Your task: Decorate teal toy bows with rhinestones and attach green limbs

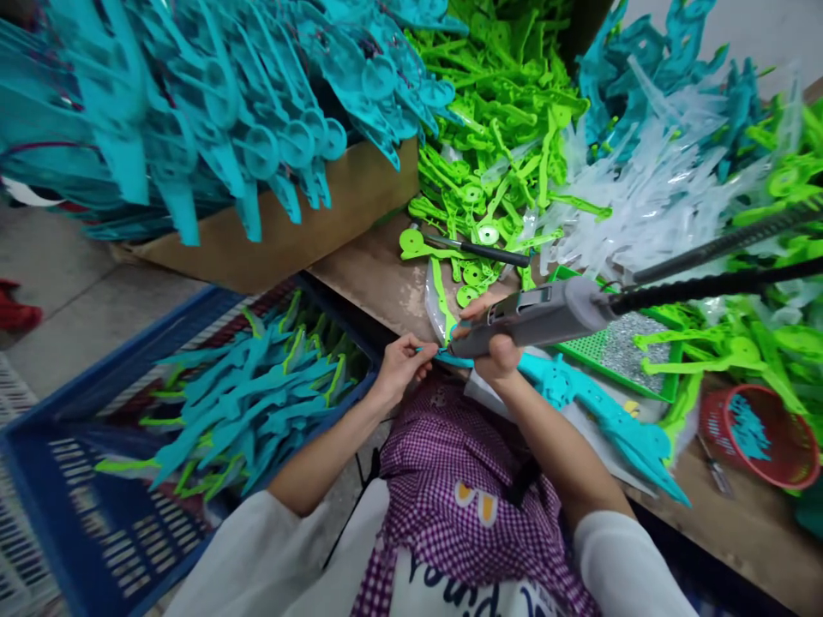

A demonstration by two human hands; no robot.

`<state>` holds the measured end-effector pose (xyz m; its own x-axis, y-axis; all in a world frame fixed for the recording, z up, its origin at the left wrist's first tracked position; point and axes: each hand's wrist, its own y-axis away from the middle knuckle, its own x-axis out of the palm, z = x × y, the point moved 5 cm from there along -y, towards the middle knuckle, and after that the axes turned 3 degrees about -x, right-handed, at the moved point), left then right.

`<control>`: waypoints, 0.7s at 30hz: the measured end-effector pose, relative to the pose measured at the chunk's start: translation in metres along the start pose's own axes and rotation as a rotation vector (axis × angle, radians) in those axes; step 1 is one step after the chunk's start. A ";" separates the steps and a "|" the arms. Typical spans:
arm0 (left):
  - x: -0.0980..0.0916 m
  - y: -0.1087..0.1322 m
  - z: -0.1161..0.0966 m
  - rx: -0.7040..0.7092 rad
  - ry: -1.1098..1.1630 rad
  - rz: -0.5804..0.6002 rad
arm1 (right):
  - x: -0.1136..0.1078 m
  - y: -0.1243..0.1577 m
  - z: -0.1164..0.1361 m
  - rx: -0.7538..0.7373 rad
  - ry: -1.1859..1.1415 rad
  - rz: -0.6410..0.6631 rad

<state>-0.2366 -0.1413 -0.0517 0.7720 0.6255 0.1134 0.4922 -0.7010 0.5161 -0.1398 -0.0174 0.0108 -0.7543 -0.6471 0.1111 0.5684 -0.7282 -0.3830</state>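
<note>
Work at a bench point(379, 274), seen from the head; clock directions are read from the tip of the driver point(546, 319). The left hand point(406, 367), at 9 o'clock, is nearly closed, thumb and fingertips pinched on the slim end of a blue part point(610, 424). This part extends toward 4 o'clock along the bench's edge, its middle crossed by the right hand point(498, 351). The right hand is wrapped around the grey driver, whose tip meets the blue part beside the left fingertips; 2 dark cords trail from its rear toward 2 o'clock. At 12 o'clock, a green piece point(441, 296) lies with its lower end close to the tip.

Farther out: a green heap point(495, 146) and a black-handled tool point(495, 254), near 1 o'clock; clear pieces point(669, 188), 2 o'clock; a green tray point(579, 347) of small metal bits, 3 o'clock; a red basket point(788, 467), between 3 and 4 o'clock; a blue crate point(29, 480) of blue-and-green assemblies, between 8 and 9 o'clock; a carton point(334, 201) piled with blue shells point(225, 111), between 10 and 11 o'clock.
</note>
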 end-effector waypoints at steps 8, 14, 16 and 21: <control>0.001 0.001 -0.001 -0.003 0.015 -0.003 | 0.012 -0.008 0.015 0.045 0.000 -0.001; 0.002 0.001 0.000 -0.003 0.017 -0.012 | 0.024 -0.019 0.036 0.086 0.001 0.060; 0.001 0.000 0.001 -0.001 0.026 -0.016 | 0.026 -0.020 0.038 0.091 -0.004 0.069; -0.002 -0.001 0.002 -0.011 0.033 -0.015 | 0.033 -0.020 0.031 0.106 -0.052 0.055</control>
<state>-0.2374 -0.1422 -0.0545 0.7506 0.6472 0.1330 0.4994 -0.6875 0.5273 -0.1657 -0.0308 0.0512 -0.7045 -0.6954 0.1414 0.6419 -0.7095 -0.2908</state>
